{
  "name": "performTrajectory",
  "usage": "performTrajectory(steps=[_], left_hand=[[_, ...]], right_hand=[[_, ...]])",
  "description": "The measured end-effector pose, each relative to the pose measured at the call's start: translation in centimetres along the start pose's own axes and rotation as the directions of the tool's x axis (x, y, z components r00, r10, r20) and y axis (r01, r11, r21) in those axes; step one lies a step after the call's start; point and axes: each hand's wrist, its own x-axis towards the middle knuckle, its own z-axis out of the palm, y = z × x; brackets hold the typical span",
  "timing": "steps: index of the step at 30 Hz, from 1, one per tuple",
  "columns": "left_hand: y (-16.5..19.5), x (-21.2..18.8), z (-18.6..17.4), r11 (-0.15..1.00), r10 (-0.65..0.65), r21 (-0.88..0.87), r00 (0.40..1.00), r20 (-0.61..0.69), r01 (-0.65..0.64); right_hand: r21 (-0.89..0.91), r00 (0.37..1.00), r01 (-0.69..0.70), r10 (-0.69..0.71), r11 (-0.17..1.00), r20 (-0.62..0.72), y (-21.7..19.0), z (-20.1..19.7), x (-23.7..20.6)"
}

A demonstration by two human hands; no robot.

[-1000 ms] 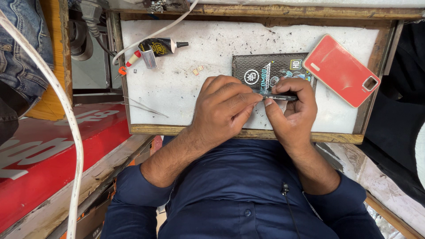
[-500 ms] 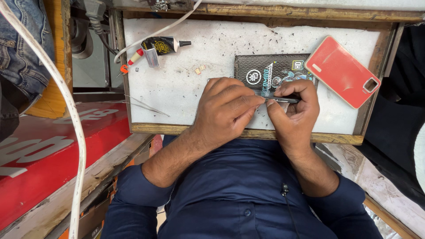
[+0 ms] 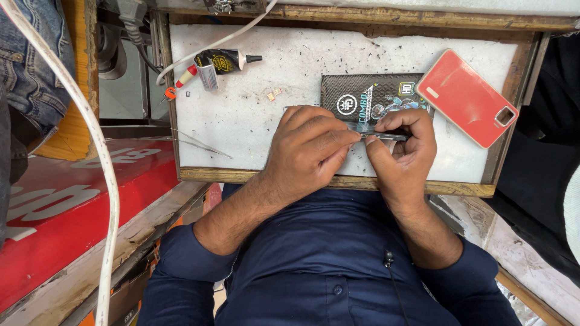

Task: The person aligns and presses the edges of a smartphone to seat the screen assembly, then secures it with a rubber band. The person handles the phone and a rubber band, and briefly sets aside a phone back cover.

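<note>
My left hand (image 3: 311,151) and my right hand (image 3: 403,152) meet over the front of a white work board (image 3: 248,115). Together they pinch a thin dark flat piece (image 3: 386,136), held edge-on between the fingertips; most of it is hidden by the fingers. Just behind the hands lies a dark printed packet (image 3: 368,99). A red phone case (image 3: 466,98) with a camera cut-out rests at the board's right side.
A black glue tube (image 3: 223,60) and a small red-handled tool (image 3: 181,81) lie at the board's far left. A white cable (image 3: 90,151) runs down the left side over a red panel (image 3: 66,205). The board has a wooden frame (image 3: 338,182).
The hands stay together on the thin piece, with only slight finger shifts. Nothing else has moved.
</note>
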Motion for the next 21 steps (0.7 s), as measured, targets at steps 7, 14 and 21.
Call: performTrajectory(steps=[7,14,21], left_hand=[[0.00,0.13,0.05,1.000,0.002,-0.004,1.000,-0.005,-0.002],[-0.02,0.22,0.16,1.000,0.008,0.009,1.000,0.001,-0.008],[-0.01,0.28,0.08,1.000,0.005,0.017,1.000,0.006,-0.005]], right_hand=[[0.003,1.000,0.011,-0.011,1.000,-0.015,0.04,0.09,0.23],[0.023,1.000,-0.016,0.017,1.000,-0.024,0.07,0.08,0.23],[0.027,1.000,-0.006,0.006,1.000,-0.015,-0.08,0.12,0.12]])
